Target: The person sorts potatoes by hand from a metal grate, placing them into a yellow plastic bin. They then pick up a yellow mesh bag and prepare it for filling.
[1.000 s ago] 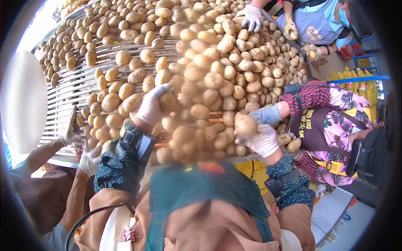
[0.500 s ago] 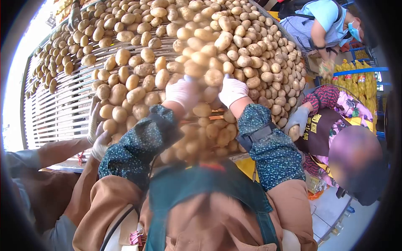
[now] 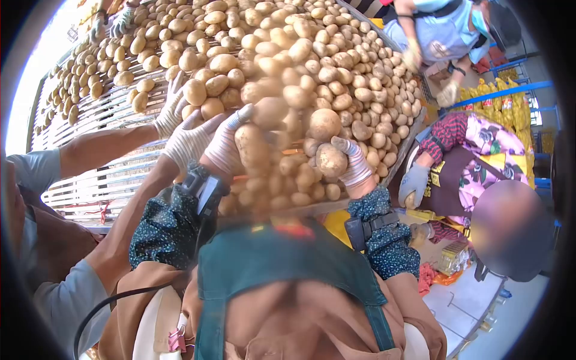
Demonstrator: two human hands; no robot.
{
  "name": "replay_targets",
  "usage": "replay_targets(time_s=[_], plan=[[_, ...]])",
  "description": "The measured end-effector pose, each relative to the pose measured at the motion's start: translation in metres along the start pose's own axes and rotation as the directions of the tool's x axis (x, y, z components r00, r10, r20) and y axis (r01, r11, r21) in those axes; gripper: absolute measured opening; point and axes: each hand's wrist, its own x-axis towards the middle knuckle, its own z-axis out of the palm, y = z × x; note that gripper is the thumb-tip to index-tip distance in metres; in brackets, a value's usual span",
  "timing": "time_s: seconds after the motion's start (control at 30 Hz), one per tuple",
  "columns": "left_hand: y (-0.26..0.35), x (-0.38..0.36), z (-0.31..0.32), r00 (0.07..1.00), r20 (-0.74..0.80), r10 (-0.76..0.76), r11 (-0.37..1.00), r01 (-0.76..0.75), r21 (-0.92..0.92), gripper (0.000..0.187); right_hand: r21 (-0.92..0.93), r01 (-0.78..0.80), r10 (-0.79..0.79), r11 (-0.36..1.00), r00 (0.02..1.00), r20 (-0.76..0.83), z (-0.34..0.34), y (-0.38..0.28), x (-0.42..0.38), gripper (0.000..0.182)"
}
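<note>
A large heap of potatoes (image 3: pixel 360 93) lies over the slatted rack. My left hand (image 3: pixel 227 144), in a striped white glove, is upright at the left side of the pile with its fingers spread beside a pale potato (image 3: pixel 247 138). My right hand (image 3: pixel 354 161), gloved the same way, is closed round the side of a round potato (image 3: pixel 331 160) near the front edge. Another big potato (image 3: pixel 324 123) lies just behind it. The middle of the view is blurred, so the potatoes between my hands are partly smeared.
At the left, a co-worker's two gloved hands (image 3: pixel 186 141) reach over the slatted rack (image 3: pixel 78 156). To the right, a co-worker's gloved hand (image 3: pixel 414 185) holds a potato. Another person (image 3: pixel 441 30) stands at the upper right, near yellow net bags (image 3: pixel 489 99).
My hands have moved apart and back toward me, and my right hand now has a round potato. The left co-worker's hands have reached further in, among the potatoes.
</note>
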Motion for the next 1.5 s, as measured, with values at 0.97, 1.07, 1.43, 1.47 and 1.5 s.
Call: replay_targets(time_s=[0.97,1.07,1.43,1.47,1.5], plan=[[-0.332,0.067,0.105,0.824,-0.239,-0.514,0.837,0.543,0.069,0.033,0.545,0.374,0.055,0.750,0.786,-0.616,-0.158,0.117,-0.389,0.064],[-0.363,0.102,0.046,0.725,-0.111,-0.680,0.731,0.682,-0.028,0.040,0.553,0.421,0.133,0.719,0.697,-0.704,-0.181,0.137,-0.400,0.061],[-0.391,0.110,0.048,0.972,-0.213,-0.100,0.058,0.220,0.974,0.051,0.468,0.363,0.335,0.806,0.371,-0.866,-0.190,0.130,-0.354,0.068],[-0.374,0.098,0.046,0.999,0.042,-0.035,-0.147,-0.047,0.988,0.054,0.432,0.242,0.294,0.869,0.450,-0.843,-0.188,0.135,-0.364,0.070],[-0.342,0.087,0.041,0.955,0.294,-0.032,-0.360,-0.285,0.888,0.058,0.379,0.125,0.264,0.917,0.522,-0.811,-0.187,0.132,-0.363,0.071]])
